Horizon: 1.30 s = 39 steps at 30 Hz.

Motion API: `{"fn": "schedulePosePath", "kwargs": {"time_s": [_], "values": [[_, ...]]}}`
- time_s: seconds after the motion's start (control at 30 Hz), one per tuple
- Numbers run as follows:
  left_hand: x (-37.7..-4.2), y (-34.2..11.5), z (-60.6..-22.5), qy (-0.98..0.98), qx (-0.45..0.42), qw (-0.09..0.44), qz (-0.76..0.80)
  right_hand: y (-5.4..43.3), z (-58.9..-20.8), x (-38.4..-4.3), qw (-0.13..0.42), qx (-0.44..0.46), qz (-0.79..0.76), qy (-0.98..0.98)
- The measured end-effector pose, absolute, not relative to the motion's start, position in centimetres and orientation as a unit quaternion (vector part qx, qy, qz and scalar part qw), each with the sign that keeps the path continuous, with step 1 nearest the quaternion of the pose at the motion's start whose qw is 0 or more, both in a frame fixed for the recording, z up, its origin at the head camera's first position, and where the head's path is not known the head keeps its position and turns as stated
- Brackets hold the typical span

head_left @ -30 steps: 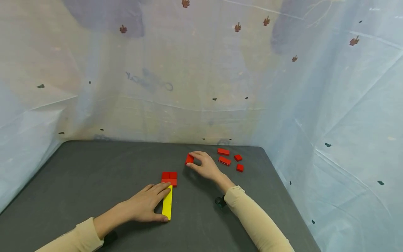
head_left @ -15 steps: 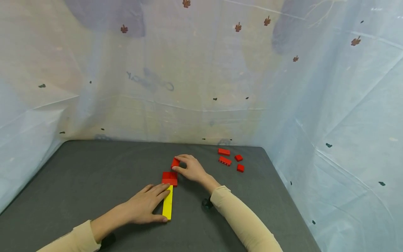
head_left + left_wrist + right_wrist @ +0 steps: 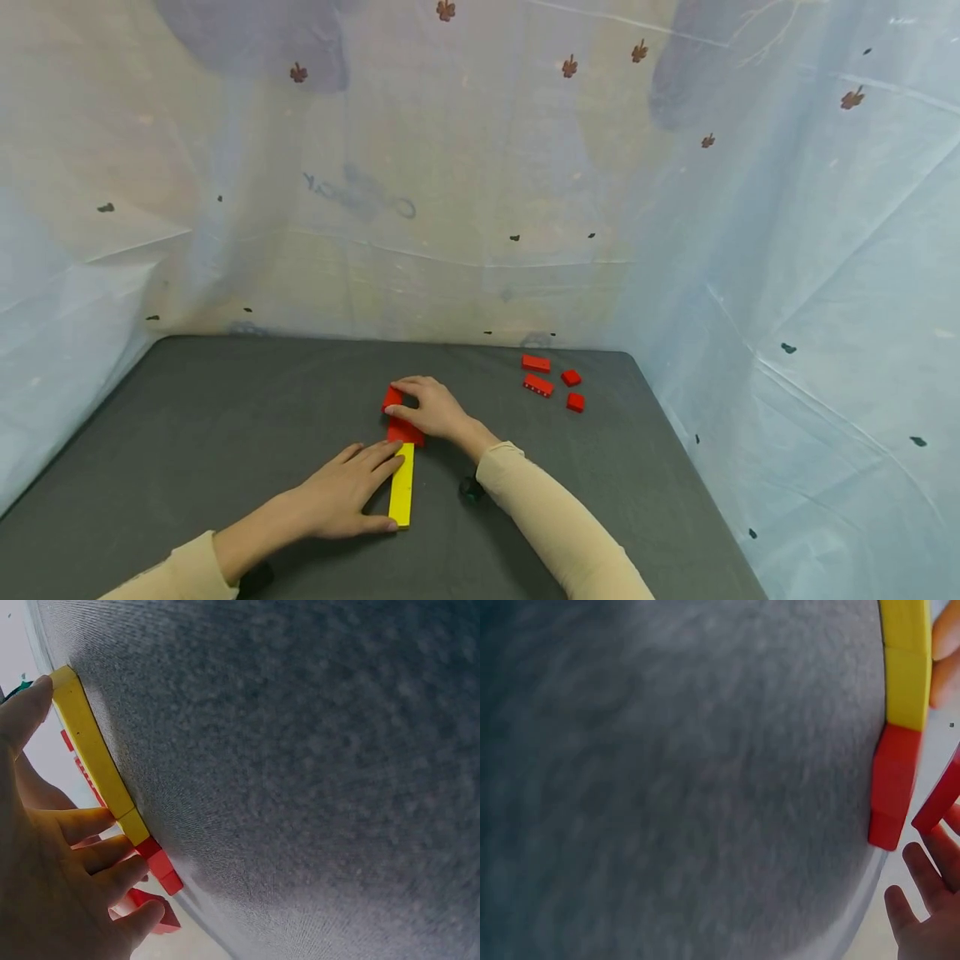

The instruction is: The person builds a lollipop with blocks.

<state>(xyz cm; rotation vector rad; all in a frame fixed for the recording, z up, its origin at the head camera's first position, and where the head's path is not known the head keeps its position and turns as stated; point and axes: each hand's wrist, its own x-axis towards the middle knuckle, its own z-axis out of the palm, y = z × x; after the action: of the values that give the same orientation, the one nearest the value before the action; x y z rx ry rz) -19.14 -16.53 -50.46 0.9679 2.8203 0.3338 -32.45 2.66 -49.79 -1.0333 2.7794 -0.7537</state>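
Observation:
My left hand (image 3: 341, 496) lies beside a row of yellow blocks (image 3: 401, 492). Its thumb touches the near end and its fairly straight fingers touch the far part. A seam shows between the yellow pieces in the left wrist view. Red blocks (image 3: 405, 432) continue the row at the far end, partly hidden by my right hand (image 3: 435, 408). That hand pinches a rectangular red block (image 3: 392, 397) between thumb and fingers, over the far edge of the red ones. In the right wrist view the held red block (image 3: 939, 795) is tilted and apart from the red row (image 3: 896, 787).
Several loose red blocks (image 3: 538, 385) lie at the back right of the dark table (image 3: 225, 433), one with its studs showing sideways. Pale printed sheeting (image 3: 420, 167) hangs behind the table and along its right side.
My right hand has carried the red block leftward and slightly nearer, from the right of the red blocks to over their far edge. My left hand has stayed at the yellow blocks.

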Motion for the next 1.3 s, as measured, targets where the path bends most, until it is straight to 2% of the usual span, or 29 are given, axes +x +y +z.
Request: {"fn": "schedulePosePath", "kwargs": {"time_s": [0.9,1.3], "values": [[-19.0,-16.3,-49.9,0.939,0.317,0.08,0.109,0.6,-50.7,-32.2,0.063,-0.346,-0.212,0.912],[-19.0,-16.2,-49.8,0.94,0.315,0.075,0.109,0.2,-50.7,-32.5,0.039,-0.319,-0.226,0.92]]}}
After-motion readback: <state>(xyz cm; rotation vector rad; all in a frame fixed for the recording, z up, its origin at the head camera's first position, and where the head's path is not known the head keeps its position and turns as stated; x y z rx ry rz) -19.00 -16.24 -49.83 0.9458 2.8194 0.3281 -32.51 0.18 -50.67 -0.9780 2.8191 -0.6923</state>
